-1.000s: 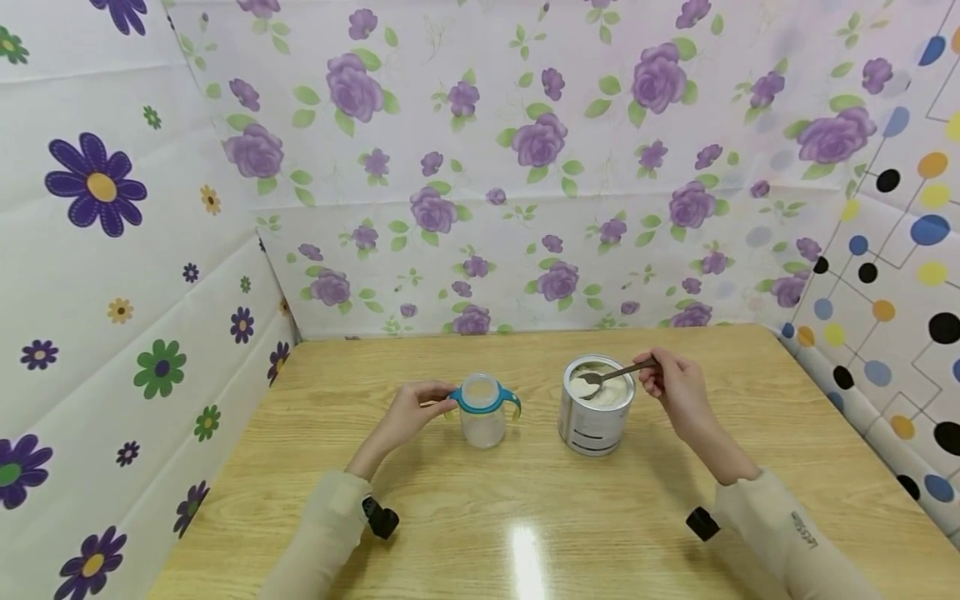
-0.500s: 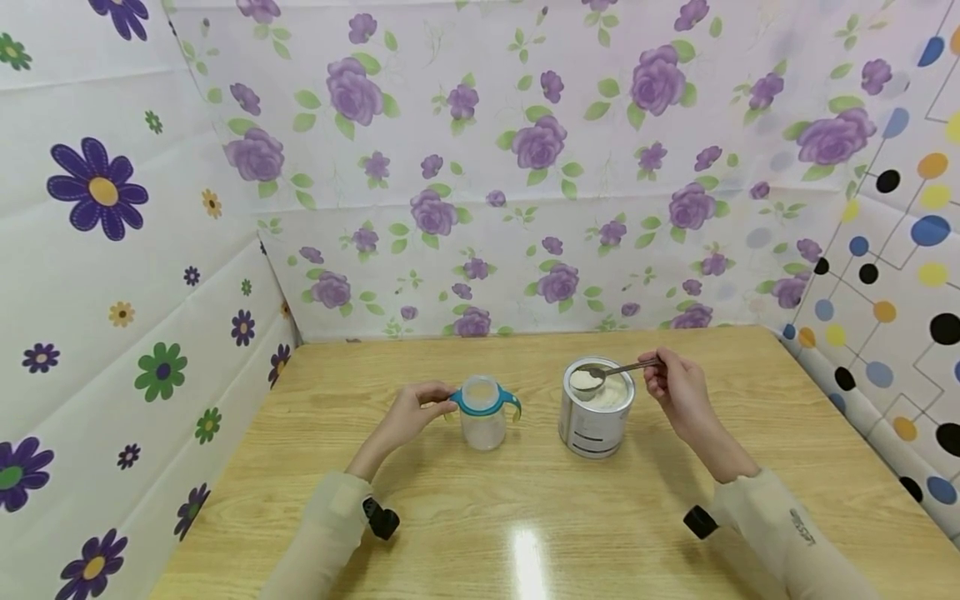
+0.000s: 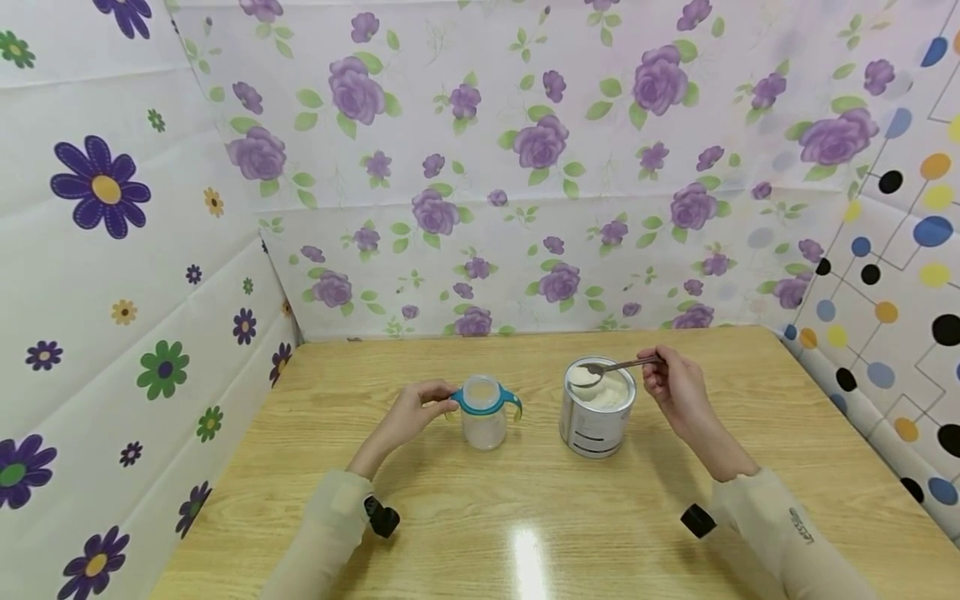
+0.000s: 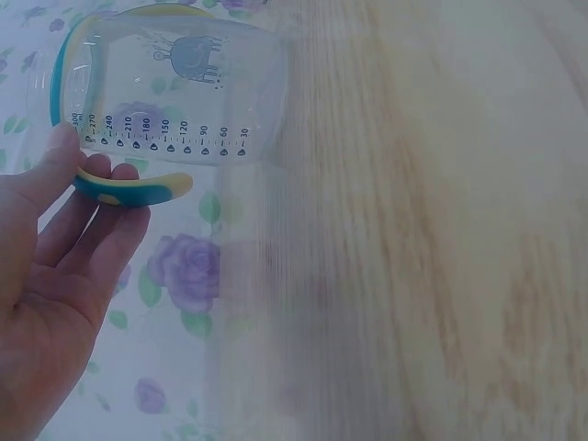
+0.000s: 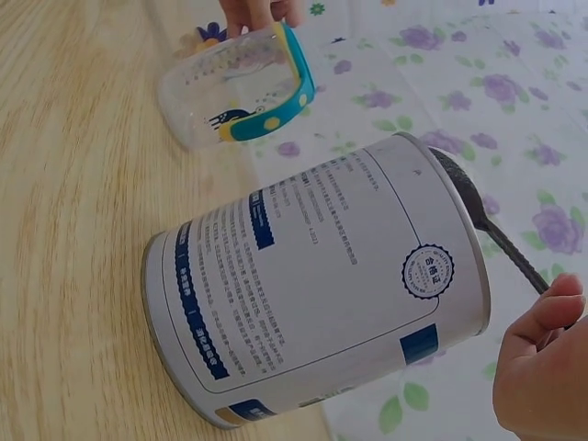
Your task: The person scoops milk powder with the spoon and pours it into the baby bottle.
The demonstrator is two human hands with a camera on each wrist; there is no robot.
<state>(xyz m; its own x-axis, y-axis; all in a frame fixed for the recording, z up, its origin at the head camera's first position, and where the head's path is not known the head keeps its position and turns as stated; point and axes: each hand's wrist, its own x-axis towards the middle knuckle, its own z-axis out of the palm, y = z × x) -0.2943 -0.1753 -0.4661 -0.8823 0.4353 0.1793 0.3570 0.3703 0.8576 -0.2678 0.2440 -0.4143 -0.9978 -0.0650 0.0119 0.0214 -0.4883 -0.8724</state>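
A clear baby bottle (image 3: pixel 483 428) stands upright on the table, with a blue ring and two curved handles around its neck. Printed measuring marks run along its side in the left wrist view. My left hand (image 3: pixel 408 414) holds one handle (image 4: pixel 133 190) between thumb and fingers. To the bottle's right is an open can (image 3: pixel 594 433) of pale powder (image 3: pixel 613 390). My right hand (image 3: pixel 677 388) pinches the end of a dark spoon (image 3: pixel 630 364). The spoon's bowl, heaped with powder, is over the can's mouth near the rim. In the right wrist view the can's wall hides the powder.
Both things stand on a wooden table (image 3: pixel 450 517), with a gap between them. Floral sheeting (image 3: pixel 480 167) rises behind the table's far edge. Patterned sheets also close in the left and right sides.
The spoon's bowl has come up out of the powder and moved slightly left, and its heap now shows more clearly. My left hand and the bottle stay where they were.
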